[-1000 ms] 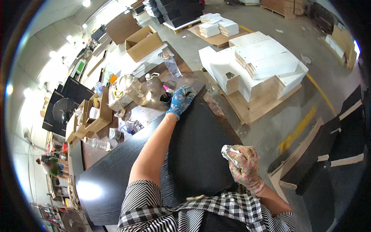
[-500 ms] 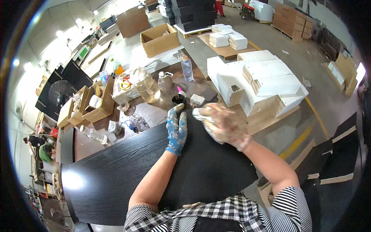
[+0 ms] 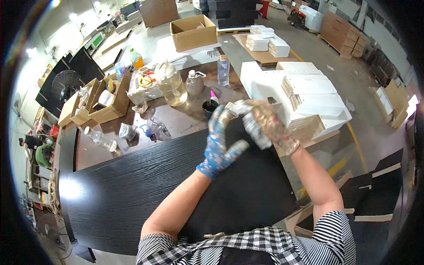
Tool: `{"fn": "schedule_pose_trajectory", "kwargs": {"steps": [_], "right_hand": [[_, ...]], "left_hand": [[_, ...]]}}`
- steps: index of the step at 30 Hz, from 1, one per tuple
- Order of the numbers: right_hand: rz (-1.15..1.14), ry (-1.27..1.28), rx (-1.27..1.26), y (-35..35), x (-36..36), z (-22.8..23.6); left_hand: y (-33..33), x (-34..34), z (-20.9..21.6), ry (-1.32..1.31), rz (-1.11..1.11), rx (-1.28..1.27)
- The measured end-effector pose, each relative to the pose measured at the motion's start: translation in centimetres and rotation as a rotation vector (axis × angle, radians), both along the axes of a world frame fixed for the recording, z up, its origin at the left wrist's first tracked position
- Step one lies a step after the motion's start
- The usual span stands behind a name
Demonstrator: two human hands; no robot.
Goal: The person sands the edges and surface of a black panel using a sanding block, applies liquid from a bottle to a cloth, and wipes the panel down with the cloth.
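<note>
A black wood-grain panel (image 3: 128, 194) lies in front of me. My left hand (image 3: 218, 145), in a blue flowered glove, is over its far part with fingers stretched and thumb spread, holding nothing. Farther right, my right hand (image 3: 274, 126), in a pale glove with red marks, is closed round a crumpled whitish rag (image 3: 256, 130) near the panel's far right edge. Motion blurs both hands somewhat. Just beyond the left fingertips stands a small black cup (image 3: 208, 110), with a pink-tipped bottle (image 3: 213, 96) at it. A small whitish block (image 3: 231, 106) is partly hidden by the hands.
Behind the panel, the brown table (image 3: 185, 115) carries a large jug of yellowish liquid (image 3: 172, 90), a corked clear bottle (image 3: 223, 73) and cardboard trays (image 3: 115, 106). White boards (image 3: 309, 95) are stacked at the right. A large open carton (image 3: 193, 37) stands farther back.
My left hand has lifted and moved right, its thumb now spread wide. The right hand has shifted slightly right and away from me with the rag. The view has tilted a little.
</note>
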State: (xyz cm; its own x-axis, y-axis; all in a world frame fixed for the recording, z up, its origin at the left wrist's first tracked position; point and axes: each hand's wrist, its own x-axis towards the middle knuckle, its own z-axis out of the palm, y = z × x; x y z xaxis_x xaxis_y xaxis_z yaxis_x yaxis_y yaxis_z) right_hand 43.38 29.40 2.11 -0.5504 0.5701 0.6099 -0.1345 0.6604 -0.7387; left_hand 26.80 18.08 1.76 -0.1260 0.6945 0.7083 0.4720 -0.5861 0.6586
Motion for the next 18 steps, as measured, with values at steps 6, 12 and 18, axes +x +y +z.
{"fn": "schedule_pose_trajectory", "kwargs": {"steps": [6,12,18], "right_hand": [[-0.270,-0.398,0.124,1.8,1.0,2.5],[-0.329,-0.658,-0.080,8.7,-2.0,0.4],[-0.319,-1.082,0.204,13.9,-3.4,-2.0]], "left_hand": [[0.1,1.0,-1.4,0.162,-0.193,-0.032],[-0.7,0.6,-0.3,-0.021,-0.540,-0.305],[-0.9,-0.4,-0.4,-0.201,-0.664,-0.515]]}}
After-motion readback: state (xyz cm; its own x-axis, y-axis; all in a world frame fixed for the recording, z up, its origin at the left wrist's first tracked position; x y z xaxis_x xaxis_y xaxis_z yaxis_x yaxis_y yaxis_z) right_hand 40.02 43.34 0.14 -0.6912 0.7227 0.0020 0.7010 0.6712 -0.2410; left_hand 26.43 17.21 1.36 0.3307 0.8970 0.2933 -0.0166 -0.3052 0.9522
